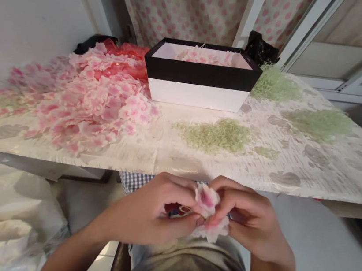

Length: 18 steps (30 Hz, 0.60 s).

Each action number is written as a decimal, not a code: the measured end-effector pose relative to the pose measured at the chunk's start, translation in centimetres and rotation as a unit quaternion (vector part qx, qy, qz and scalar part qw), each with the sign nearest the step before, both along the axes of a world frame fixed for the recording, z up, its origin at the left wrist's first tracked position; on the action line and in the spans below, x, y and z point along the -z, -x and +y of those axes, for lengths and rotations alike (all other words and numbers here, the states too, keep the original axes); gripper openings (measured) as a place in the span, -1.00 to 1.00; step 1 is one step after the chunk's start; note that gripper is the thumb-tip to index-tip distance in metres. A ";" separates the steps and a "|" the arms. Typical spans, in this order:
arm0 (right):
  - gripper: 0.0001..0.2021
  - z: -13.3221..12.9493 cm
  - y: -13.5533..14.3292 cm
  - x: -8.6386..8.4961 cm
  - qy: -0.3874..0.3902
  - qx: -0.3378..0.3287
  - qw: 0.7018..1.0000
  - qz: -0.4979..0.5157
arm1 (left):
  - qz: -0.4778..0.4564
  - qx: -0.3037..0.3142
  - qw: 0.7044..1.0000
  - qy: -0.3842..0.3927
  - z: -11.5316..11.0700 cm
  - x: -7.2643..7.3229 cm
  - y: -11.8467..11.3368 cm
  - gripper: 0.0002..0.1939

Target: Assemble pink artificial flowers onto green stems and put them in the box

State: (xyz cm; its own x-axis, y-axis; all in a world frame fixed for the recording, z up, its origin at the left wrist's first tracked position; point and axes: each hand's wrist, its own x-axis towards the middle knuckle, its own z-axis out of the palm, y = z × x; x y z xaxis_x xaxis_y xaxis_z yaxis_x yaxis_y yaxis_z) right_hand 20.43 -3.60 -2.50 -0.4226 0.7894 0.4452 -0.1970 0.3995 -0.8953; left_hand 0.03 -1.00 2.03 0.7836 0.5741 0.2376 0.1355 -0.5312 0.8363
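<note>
Just below the table's front edge, over my lap, both hands meet around pale pink artificial flowers [207, 200] with darker pink centres. My left hand [157, 212] pinches the upper blossom's base between thumb and fingers. From the other side, my right hand [252, 218] has its fingers closed on the same flowers. A lower blossom [213, 231] spreads out beneath the fingertips. A thin pale loop, like string or stem, shows by my left fingers. Where the flowers join is hidden by the fingertips.
A big heap of pink flowers [86, 96] covers the table's left side. At the back stands a black-and-white box [198, 93] with flowers inside. Light green sprigs lie in several piles, one [217, 133] at the middle. White bags [1, 209] sit at lower left.
</note>
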 end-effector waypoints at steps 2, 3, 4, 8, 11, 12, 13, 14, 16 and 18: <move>-0.86 0.1 -0.1 0.1 0.017 -0.018 1.000 0.012 | 0.006 0.011 1.000 -0.004 0.1 0.0 0.0 -0.83; -0.87 0.2 -0.1 0.1 0.024 -0.025 0.999 0.014 | 0.011 0.014 1.000 -0.005 0.1 0.0 0.0 -0.83; -0.87 0.3 -0.1 0.2 0.028 -0.030 0.999 0.013 | 0.014 0.018 1.000 -0.006 0.1 0.0 0.0 -0.83; -0.86 0.4 -0.1 0.1 0.021 -0.032 0.999 -0.017 | 0.008 0.038 0.999 -0.005 0.2 0.1 0.0 -0.78; -0.82 0.3 -0.2 -0.1 0.007 -0.026 0.998 -0.052 | 0.013 0.045 0.999 0.009 0.3 0.3 0.0 -0.82; -0.80 0.2 -0.3 -0.2 0.002 -0.022 0.998 -0.064 | 0.016 0.049 0.999 0.015 0.3 0.4 0.0 -0.83; -0.79 0.1 -0.4 -0.3 -0.003 -0.015 0.997 -0.075 | 0.018 0.053 0.998 0.021 0.4 0.5 0.0 -0.84; -0.77 -0.1 -0.5 -0.4 -0.007 -0.009 0.996 -0.085 | 0.017 0.056 0.998 0.026 0.4 0.5 -0.1 -0.84; -0.76 -0.3 -0.6 -0.7 -0.014 0.002 0.995 -0.103 | 0.008 0.062 0.997 0.035 0.4 0.6 -0.2 -0.83; -0.74 -0.5 -0.6 -0.9 -0.021 0.014 0.993 -0.119 | -0.007 0.066 0.997 0.043 0.3 0.7 -0.4 -0.83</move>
